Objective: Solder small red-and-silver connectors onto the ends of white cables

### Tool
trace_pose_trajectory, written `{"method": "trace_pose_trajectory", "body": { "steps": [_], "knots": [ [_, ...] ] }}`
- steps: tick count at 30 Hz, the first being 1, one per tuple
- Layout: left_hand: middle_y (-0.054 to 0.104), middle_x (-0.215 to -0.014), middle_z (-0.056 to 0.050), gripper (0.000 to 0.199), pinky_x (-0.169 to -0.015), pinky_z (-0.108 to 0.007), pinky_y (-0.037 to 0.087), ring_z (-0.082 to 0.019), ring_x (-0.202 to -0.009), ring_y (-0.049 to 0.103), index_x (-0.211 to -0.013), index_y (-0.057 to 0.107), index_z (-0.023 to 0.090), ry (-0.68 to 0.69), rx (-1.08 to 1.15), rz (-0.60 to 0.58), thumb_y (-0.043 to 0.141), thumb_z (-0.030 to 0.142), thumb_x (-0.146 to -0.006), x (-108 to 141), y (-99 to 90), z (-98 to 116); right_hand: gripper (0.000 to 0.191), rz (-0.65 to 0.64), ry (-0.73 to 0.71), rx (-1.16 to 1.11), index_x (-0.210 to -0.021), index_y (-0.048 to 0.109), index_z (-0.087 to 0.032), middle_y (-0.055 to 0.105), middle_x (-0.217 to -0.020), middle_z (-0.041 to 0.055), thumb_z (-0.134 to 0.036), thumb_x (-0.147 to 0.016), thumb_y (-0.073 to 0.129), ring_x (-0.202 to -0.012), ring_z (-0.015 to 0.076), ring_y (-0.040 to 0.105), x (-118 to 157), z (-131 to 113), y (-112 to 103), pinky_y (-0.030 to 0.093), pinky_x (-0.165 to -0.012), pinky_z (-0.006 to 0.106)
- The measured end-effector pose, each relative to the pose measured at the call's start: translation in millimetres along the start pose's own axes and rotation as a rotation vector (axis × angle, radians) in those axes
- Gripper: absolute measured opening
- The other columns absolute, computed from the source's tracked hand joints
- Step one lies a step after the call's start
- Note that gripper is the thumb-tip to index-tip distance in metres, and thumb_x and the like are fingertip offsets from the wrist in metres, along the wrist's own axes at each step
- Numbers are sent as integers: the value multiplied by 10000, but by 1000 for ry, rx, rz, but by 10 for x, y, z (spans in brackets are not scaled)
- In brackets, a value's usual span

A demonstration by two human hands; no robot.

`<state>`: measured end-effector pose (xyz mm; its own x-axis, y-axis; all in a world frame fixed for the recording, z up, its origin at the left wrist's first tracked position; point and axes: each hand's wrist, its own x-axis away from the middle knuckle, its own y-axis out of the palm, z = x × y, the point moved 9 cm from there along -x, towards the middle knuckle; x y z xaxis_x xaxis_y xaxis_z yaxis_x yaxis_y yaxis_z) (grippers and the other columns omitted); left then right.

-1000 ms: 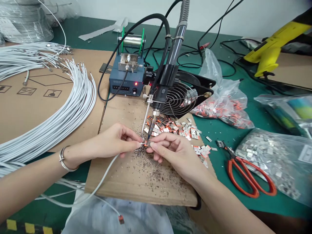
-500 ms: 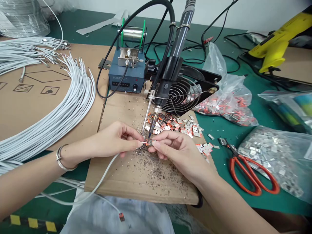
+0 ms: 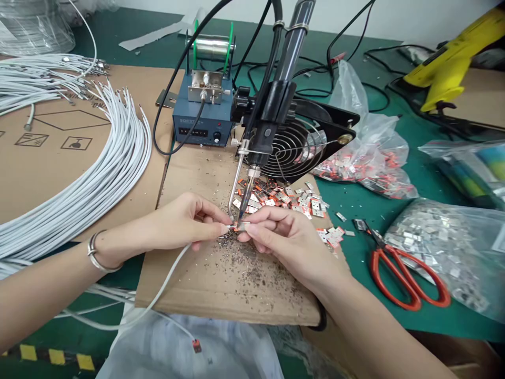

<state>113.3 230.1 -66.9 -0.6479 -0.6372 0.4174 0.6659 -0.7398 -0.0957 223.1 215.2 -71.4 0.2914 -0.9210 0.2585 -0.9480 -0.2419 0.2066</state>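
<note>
My left hand (image 3: 197, 223) pinches the end of a white cable (image 3: 173, 269), which hangs down and loops away to the left. Opposite it, my right hand (image 3: 272, 231) grips a small metal-and-orange connector (image 3: 241, 226) between thumb and fingers. The cable end and the connector meet under the tip of a mounted soldering iron (image 3: 246, 197). Beside the iron, a thin solder feed tube (image 3: 235, 184) curves down to the same spot. The exact contact at the tip is too small to make out.
A solder feeder (image 3: 201, 118) carries a solder spool (image 3: 211, 47) behind my hands; a fan (image 3: 290, 147) stands beside it. Loose connectors (image 3: 284, 197) lie behind my right hand. Red-handled scissors (image 3: 410, 279) and bagged parts (image 3: 442, 247) are at right. Bundled white cables (image 3: 98, 189) lie left.
The view has shifted slightly, so the scene sits a little higher and further left. Both hands keep their pinch under the iron; the connector appears slightly closer to the tip.
</note>
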Motion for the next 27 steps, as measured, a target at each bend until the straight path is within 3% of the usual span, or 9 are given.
{"method": "trace_pose_trajectory", "body": {
  "steps": [27],
  "knots": [
    [450,-482,59,178,-394,-162,291,-40,-377,412,-842,649,96,-2,-7,2,557,240,-793,18,17,10,109,-30,-35,52,-759,672,-182,683,-648,29,-269,-721,726,-578,114,612,-14,-13,-4,422,-457,175]
  ]
}}
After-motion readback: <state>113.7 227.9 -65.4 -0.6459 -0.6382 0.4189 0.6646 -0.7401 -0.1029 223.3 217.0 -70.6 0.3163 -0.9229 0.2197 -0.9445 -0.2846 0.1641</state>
